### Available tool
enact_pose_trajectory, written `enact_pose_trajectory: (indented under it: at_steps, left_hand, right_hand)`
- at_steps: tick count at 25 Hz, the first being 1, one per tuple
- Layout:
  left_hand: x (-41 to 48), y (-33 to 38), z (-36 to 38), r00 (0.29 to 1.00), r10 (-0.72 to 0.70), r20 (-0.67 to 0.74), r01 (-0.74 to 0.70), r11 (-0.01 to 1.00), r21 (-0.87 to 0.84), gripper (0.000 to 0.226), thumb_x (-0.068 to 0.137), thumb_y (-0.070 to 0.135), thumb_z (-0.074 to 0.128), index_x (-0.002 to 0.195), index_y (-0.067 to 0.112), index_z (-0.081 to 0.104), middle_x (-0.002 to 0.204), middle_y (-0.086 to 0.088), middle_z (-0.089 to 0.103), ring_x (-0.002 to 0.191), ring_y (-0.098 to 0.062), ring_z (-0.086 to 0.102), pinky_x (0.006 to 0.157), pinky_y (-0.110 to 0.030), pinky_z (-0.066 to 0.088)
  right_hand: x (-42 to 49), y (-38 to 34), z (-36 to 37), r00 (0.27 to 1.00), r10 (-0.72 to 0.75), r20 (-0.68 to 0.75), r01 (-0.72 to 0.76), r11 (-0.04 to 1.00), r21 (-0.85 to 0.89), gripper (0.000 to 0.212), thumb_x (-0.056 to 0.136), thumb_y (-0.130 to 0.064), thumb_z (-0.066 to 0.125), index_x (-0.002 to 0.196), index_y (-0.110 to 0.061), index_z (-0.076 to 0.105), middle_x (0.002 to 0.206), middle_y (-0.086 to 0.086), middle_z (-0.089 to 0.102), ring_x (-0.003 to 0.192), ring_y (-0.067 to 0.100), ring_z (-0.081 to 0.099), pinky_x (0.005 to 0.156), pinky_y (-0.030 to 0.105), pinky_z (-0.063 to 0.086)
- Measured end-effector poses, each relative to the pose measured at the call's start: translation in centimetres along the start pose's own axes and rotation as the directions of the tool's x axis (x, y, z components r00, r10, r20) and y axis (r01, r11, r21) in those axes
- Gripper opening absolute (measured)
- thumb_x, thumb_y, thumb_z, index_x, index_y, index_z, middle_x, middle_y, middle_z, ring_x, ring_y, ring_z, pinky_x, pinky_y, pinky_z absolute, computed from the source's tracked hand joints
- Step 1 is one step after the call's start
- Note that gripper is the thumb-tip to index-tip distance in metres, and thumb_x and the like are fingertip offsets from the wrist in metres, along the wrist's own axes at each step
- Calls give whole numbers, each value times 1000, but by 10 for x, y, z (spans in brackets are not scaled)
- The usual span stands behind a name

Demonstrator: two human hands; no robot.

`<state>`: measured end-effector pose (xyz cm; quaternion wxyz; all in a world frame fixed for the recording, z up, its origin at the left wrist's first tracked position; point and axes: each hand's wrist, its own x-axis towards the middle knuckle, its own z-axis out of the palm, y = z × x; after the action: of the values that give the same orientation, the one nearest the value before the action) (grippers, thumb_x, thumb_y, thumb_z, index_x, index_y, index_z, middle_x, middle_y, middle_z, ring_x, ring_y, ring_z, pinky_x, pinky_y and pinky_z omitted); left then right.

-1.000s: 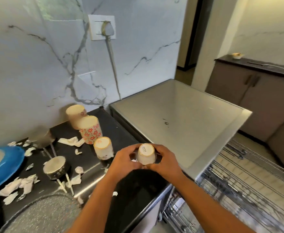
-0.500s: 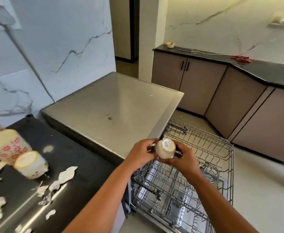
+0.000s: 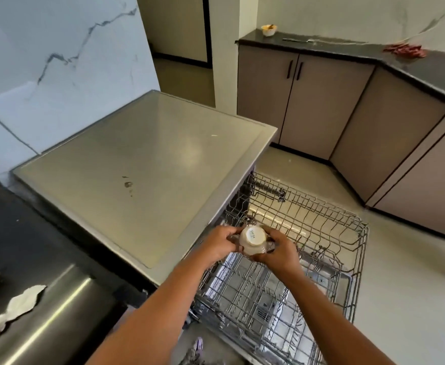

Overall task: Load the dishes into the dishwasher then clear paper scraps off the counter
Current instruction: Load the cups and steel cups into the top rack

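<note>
Both hands, left hand [image 3: 217,243] and right hand [image 3: 279,250], grasping upside-down cup [image 3: 253,239] over the pulled-out upper rack [image 3: 321,225]; fingers curled round it.

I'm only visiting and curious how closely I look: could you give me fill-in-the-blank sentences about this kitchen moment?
The left hand and right hand grip one white cup with its base facing ___.
The wire rack below it is pulled ___ of the dishwasher.
Torn paper scraps lie on the counter at the person's ___ side.
Missing words: up; out; left.
</note>
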<state>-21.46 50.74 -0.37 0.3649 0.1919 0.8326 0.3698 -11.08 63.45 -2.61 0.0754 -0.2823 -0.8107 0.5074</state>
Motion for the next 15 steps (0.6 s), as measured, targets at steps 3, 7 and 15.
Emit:
enact_pose_trajectory:
  at_steps: [3,7,15]
  left_hand:
    - [25,-13,9,995,-95,-10,95,995,-42,52,82,0,63,131,14,51,135,-9,52,121,-25,50,107,-43,37]
    - [63,-49,31,966,-257,12,257,961,-98,54,86,8,61,136,20,44,141,-7,45,129,-27,41,109,-42,32]
    - [133,-107,63,914,-393,-104,389,920,-54,40,88,16,61,127,21,54,126,-4,59,114,-21,54,92,-31,47]
  right_hand:
    - [19,19,14,999,12,49,-10,999,-41,73,58,-13,86,124,-15,55,114,-6,61,101,7,54,75,14,45]
    - [42,52,44,993,79,84,-67,989,-128,67,63,-13,83,124,-18,55,114,0,65,99,11,60,80,22,49]
    - [94,104,98,974,163,156,-133,974,-183,65,70,2,74,127,-20,53,116,2,66,103,14,61,86,22,47]
